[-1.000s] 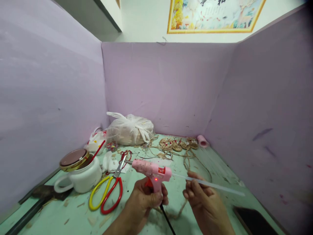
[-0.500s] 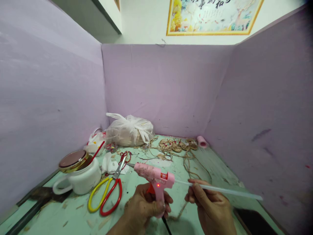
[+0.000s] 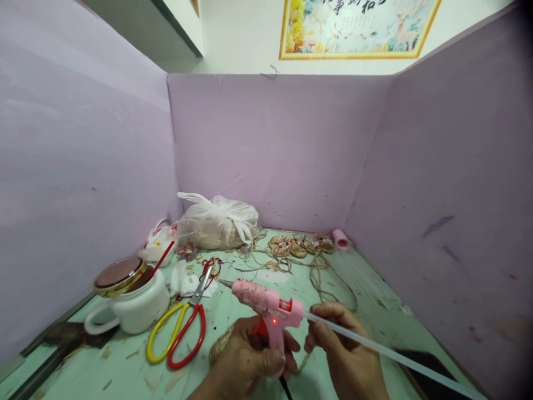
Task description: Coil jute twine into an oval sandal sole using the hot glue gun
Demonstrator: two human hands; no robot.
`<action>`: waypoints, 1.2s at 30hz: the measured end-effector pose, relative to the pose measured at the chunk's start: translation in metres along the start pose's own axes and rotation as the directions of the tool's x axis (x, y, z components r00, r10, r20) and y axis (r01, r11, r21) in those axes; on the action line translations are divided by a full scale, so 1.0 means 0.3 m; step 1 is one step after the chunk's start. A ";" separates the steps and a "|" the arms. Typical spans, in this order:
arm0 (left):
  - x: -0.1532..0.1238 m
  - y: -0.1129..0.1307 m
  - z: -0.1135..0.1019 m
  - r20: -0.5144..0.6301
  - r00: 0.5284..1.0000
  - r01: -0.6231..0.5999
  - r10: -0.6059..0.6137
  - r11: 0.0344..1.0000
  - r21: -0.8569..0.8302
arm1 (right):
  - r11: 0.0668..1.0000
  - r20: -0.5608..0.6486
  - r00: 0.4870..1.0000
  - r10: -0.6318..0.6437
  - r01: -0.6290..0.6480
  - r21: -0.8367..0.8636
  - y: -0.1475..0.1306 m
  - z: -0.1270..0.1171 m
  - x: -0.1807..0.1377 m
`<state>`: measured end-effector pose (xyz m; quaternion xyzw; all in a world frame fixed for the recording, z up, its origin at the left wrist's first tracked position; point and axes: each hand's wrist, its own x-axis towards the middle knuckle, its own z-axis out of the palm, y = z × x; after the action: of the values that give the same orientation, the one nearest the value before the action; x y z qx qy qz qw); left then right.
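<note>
One glue-gun [image 3: 266,302] in left grip [image 3: 250,354]

One left hand [image 3: 250,353] and one right hand [image 3: 350,339] make two. There is one pink glue gun [image 3: 260,300] with one red light [image 3: 273,321], and one long glue stick [image 3: 391,350]. I see one pair of scissors [image 3: 195,298] (it has two loops [image 3: 202,328], one yellow and one red). There is one white mug [image 3: 145,308], one round lid [image 3: 120,272], one red stick [image 3: 162,259], one hammer [image 3: 62,349], one phone [image 3: 433,391], one pink roll [image 3: 336,238], one tied bag [image 3: 225,222] and one yellow-framed picture [image 3: 358,33]. I count three purple walls [image 3: 266,139]. The rope rounds [image 3: 297,250] are too bunched up to count.
</note>
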<state>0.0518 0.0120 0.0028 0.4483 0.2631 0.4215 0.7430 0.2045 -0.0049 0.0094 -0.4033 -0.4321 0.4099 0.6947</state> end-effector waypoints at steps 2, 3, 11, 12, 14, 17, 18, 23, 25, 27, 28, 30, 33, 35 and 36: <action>0.000 -0.002 -0.001 0.007 1.000 -0.005 0.005 1.000 0.001 | 0.999 -0.048 0.999 -0.025 0.023 -0.042 -0.005 0.006 -0.006; 0.001 -0.003 -0.001 0.010 1.000 -0.006 0.006 1.000 -0.003 | 0.998 -0.079 0.996 -0.037 0.033 -0.056 -0.007 0.008 -0.010; -0.001 -0.009 -0.002 -0.001 1.000 0.031 -0.031 0.999 0.027 | 1.000 -0.137 0.990 0.014 -0.015 -0.012 -0.002 0.015 -0.024; 0.000 -0.009 0.000 -0.001 0.999 0.037 -0.037 0.999 0.033 | 1.000 -0.132 0.991 0.028 -0.028 -0.001 0.001 0.017 -0.026; 0.003 -0.010 0.006 0.037 0.999 0.012 -0.013 0.999 0.040 | 0.999 -0.111 0.993 0.050 -0.052 -0.013 0.008 0.020 -0.034; 0.007 -0.008 0.015 0.118 0.992 -0.039 0.037 0.999 0.015 | 0.992 -0.063 0.998 0.012 -0.020 -0.128 0.015 0.024 -0.046; 0.007 -0.005 0.017 0.128 0.991 -0.039 0.038 0.999 0.005 | 0.985 -0.050 0.999 -0.012 0.004 -0.171 0.014 0.025 -0.048; 0.000 0.003 0.028 0.140 0.990 -0.011 0.016 0.999 -0.032 | 0.975 0.110 0.993 0.045 -0.019 -0.223 -0.004 0.034 -0.045; 0.000 -0.005 0.035 0.163 0.986 -0.015 0.023 0.998 -0.054 | 0.974 0.240 0.966 0.093 -0.038 -0.225 -0.007 0.041 -0.045; 0.005 -0.016 0.045 0.183 0.983 -0.006 0.017 0.998 -0.064 | 0.968 0.343 0.924 0.168 -0.088 -0.235 -0.003 0.044 -0.048; 0.008 -0.019 0.049 0.186 0.982 -0.002 0.012 0.999 -0.054 | 0.962 0.373 0.902 0.217 -0.133 -0.237 0.001 0.043 -0.049; 0.011 -0.011 0.053 0.176 0.984 0.007 -0.016 0.999 0.048 | 0.959 0.381 0.886 0.266 -0.203 -0.198 0.009 0.039 -0.049; -0.009 0.050 0.030 -0.005 0.999 0.047 -0.048 0.919 0.391 | 0.971 0.248 0.939 0.237 -0.229 -0.061 0.009 0.028 -0.035; -0.037 0.107 -0.009 -0.222 0.971 0.056 0.093 0.809 0.585 | 0.963 0.164 0.949 0.268 -0.268 -0.021 0.002 0.018 -0.016; -0.052 0.131 -0.034 -0.302 0.932 0.065 0.201 0.726 0.684 | 0.954 0.178 0.938 0.298 -0.297 -0.032 0.000 0.012 -0.003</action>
<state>0.0207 0.0125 0.0334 0.6155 0.5125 0.3963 0.4488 0.2008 -0.0050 0.0103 -0.4265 -0.4284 0.5443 0.5817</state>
